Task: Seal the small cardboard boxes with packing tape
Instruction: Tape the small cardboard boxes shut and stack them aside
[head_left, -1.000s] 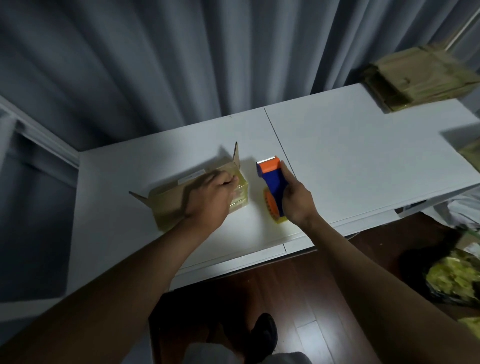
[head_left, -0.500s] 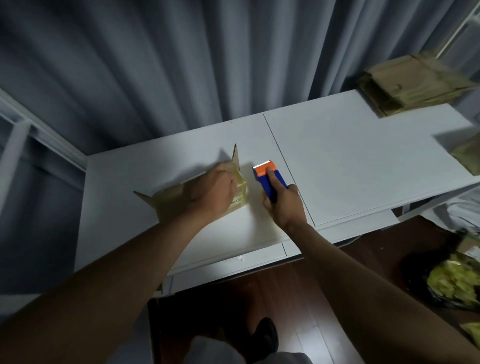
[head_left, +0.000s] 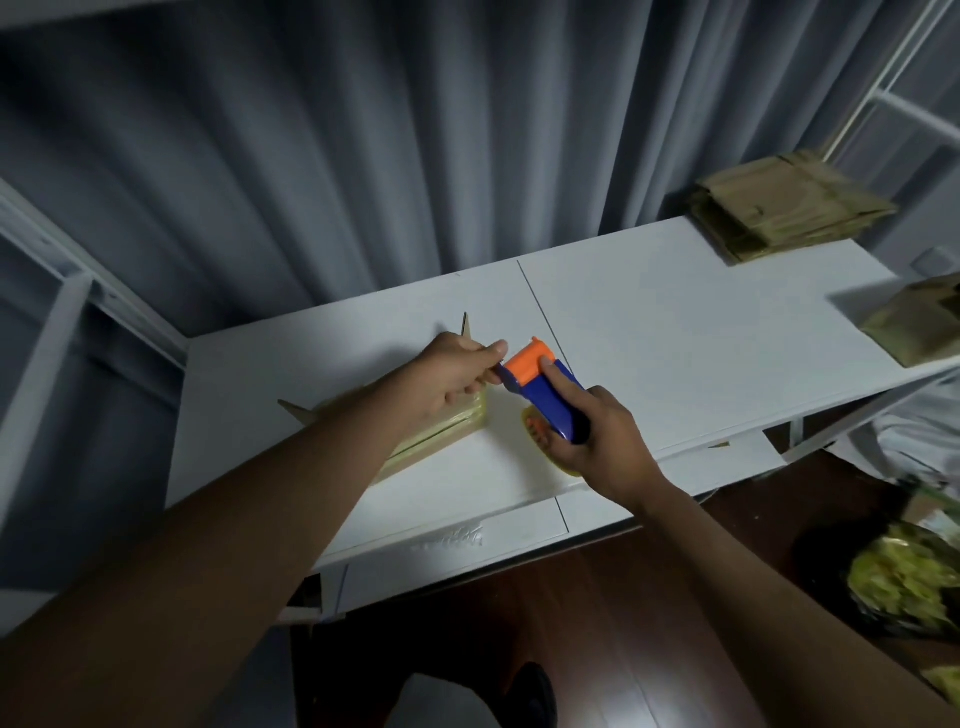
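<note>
A small cardboard box (head_left: 447, 434) lies on the white table (head_left: 675, 332), its end flaps sticking out at left and back. My forearm hides most of its top. My left hand (head_left: 452, 379) hovers over the box's right end, thumb and fingers pinched at the front edge of the tape dispenser, seemingly on the tape end. My right hand (head_left: 597, 441) grips the handle of the blue and orange tape dispenser (head_left: 540, 387), held just right of the box with its orange head pointing toward my left hand. The yellowish tape roll (head_left: 535, 431) shows below my right hand.
A stack of flattened cardboard boxes (head_left: 784, 213) sits at the table's far right corner. Another cardboard piece (head_left: 919, 322) lies at the right edge. Grey curtains hang behind. A dark bag with yellow-green material (head_left: 904, 577) sits on the wooden floor at right.
My left hand came off the box top and moved right to pinch at the dispenser's front. My right hand tilted the dispenser up toward it.
</note>
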